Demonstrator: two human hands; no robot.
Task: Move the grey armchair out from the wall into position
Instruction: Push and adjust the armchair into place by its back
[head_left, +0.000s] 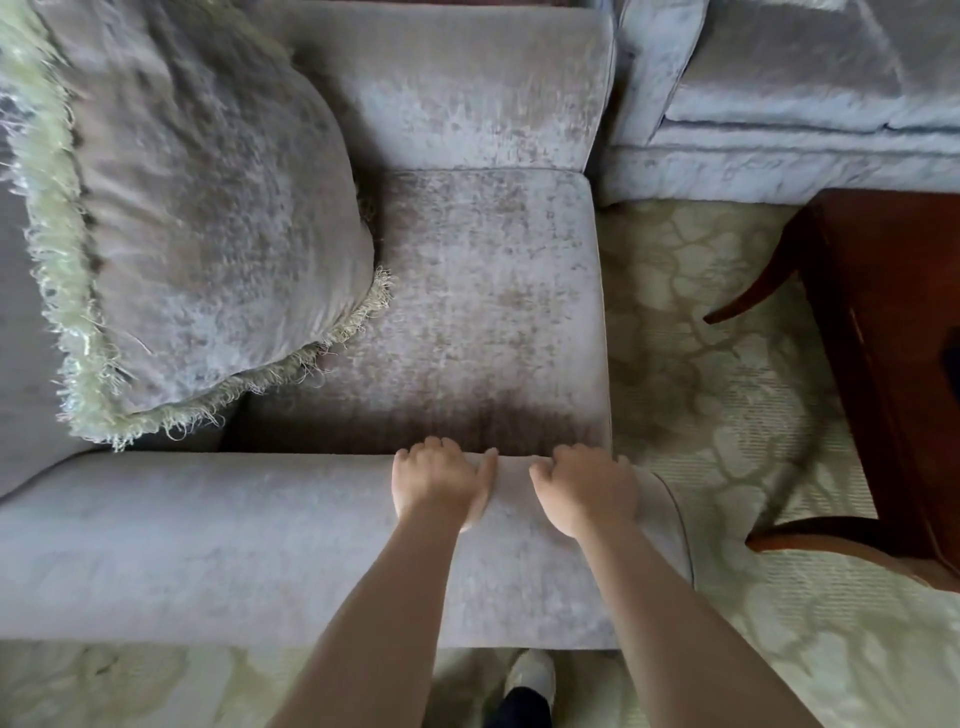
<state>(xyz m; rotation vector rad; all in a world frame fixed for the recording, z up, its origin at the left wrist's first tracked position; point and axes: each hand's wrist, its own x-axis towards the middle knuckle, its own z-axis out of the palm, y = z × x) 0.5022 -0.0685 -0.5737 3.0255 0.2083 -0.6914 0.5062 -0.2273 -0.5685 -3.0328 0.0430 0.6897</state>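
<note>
Armchair (467, 291): grey, seen from above; it fills the left and centre of the view, directly ahead of both hands.
Near armrest (208, 545): runs across the lower part of the view, closest to the person; both hands lie on its right end.
Left hand (441, 483): palm down on the armrest top, fingers curled over the inner edge toward the seat, gripping it.
Right hand (587, 488): just beside the left, same grip, nearer the armrest's front end.
Cushion (197, 208): fringed, resting on the seat at the left.
Sofa (779, 104): just beside the far armrest, upper right.
Table (893, 312): dark wood, right, apart from the armchair.
Carpet (727, 364): pale, patterned.
Shoe (530, 670): below the armrest, between the forearms.
</note>
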